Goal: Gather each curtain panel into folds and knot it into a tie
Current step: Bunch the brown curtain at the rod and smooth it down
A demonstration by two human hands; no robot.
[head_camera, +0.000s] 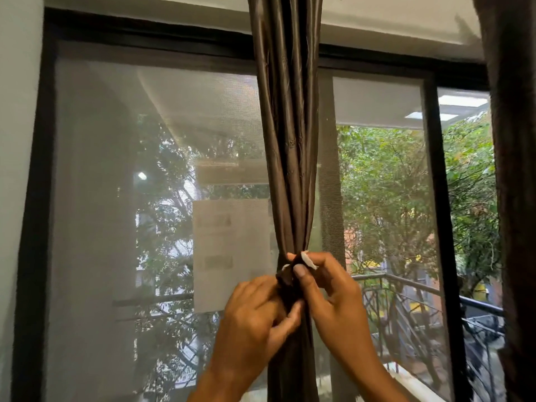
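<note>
A dark brown satin curtain panel (285,134) hangs in the middle of the window, gathered into tight vertical folds that narrow to a waist. At that waist a dark tie band (285,278) with small white ends wraps the folds. My left hand (255,311) grips the bundle and band from the left, thumb pressed against the fabric. My right hand (327,288) pinches the band's white end between thumb and fingers on the right. Below my hands the curtain falls straight and is partly hidden by my arms.
A second dark curtain panel (513,169) hangs along the right edge. Behind is a black-framed sliding window (43,175) with a mesh screen, a paper sheet (229,253) stuck to the glass, and a balcony railing (412,285) with trees outside.
</note>
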